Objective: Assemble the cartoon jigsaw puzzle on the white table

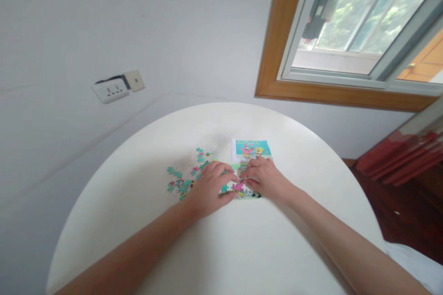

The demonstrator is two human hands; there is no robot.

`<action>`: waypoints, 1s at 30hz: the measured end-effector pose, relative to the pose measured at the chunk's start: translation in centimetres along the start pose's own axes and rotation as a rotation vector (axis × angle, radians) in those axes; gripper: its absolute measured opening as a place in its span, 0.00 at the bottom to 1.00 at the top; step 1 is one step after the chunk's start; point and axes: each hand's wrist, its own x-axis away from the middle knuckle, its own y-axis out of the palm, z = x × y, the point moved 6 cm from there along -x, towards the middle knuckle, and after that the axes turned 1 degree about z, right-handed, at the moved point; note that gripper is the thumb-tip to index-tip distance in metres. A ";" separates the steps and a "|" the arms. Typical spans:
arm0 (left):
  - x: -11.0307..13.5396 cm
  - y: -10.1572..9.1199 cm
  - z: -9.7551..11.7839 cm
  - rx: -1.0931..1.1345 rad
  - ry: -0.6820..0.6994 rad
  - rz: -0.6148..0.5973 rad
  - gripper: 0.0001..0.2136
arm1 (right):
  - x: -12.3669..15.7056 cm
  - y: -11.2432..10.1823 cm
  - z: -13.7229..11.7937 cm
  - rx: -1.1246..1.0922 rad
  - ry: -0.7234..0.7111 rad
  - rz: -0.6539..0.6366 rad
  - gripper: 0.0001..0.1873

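Observation:
On the round white table lies a small, partly joined cartoon jigsaw puzzle. My left hand rests on its left part, fingers curled and pressing down. My right hand lies on its right part, fingertips pinched together at the puzzle's middle; what they pinch is too small to see. The two hands nearly touch. Loose teal and pink puzzle pieces are scattered just left of my left hand. A printed picture card with the same cartoon lies just beyond my right hand.
A grey wall with a white socket stands behind the table. A wood-framed window is at the upper right. Dark red floor and red objects lie to the right of the table's edge.

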 end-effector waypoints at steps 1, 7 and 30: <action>0.0 0.0 0.0 0.000 -0.003 -0.003 0.12 | 0.0 0.0 0.0 0.000 0.001 0.000 0.09; -0.1 -0.2 0.1 -0.017 -0.026 -0.004 0.11 | 0.4 -0.7 0.1 -0.034 -0.009 0.010 0.11; 0.3 -0.3 -1.4 -0.017 -0.023 -0.024 0.29 | 2.5 -3.1 4.7 -0.110 0.099 0.025 0.16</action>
